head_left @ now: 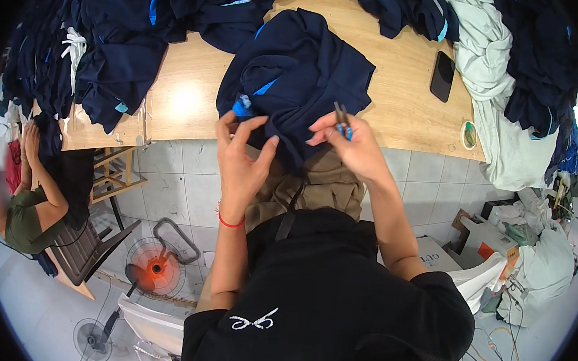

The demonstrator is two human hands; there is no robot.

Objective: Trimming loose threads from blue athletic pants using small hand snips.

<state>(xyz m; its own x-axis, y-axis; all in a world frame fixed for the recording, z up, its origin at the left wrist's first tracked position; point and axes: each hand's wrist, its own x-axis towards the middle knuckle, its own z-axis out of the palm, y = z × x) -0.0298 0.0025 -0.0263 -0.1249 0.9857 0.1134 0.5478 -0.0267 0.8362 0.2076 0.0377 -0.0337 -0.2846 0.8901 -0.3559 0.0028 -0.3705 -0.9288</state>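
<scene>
A dark navy garment [308, 65] with bright blue trim lies bunched on the wooden table in front of me, its near part hanging over the edge toward my lap. My left hand [242, 167] is over its left side, thumb and fingers apart. Close by its fingertips is a bright blue piece of the garment [242, 106]; whether a finger touches it I cannot tell. In my right hand [353, 146] are small thread snips [341, 118] with blue on the handle, blades pointing away from me. The right fingers are near the garment's lower right edge.
More navy garments [120, 65] are heaped along the table's far and left sides. At right lie a black phone [442, 76], a roll of tape [468, 135] and pale cloth [484, 53]. Another person [33, 212] sits at left, near a fan [156, 268].
</scene>
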